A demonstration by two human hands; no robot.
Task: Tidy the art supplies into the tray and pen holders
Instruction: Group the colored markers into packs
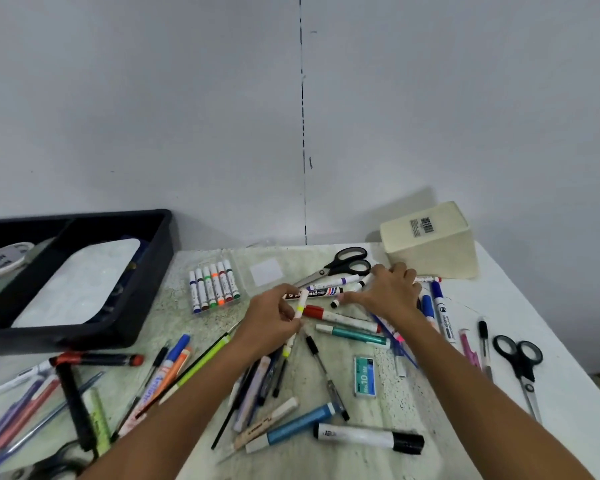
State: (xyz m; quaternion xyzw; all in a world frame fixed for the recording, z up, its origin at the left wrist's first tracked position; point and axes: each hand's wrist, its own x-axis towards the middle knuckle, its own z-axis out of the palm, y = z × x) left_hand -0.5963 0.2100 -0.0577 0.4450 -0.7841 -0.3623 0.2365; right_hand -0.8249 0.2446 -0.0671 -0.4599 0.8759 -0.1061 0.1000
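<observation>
Meanwhile, the left hand [274, 318] pinched a yellow-banded marker [301, 304] at centre frame, and the right hand [388, 289], its grip wide, gathered markers for the overturned holder [430, 244].

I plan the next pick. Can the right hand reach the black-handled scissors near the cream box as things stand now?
Probably yes. The right hand lies just beside the scissors, its fingers over markers, and nothing covers the handles. The cream box stands behind, out of the way.
</observation>
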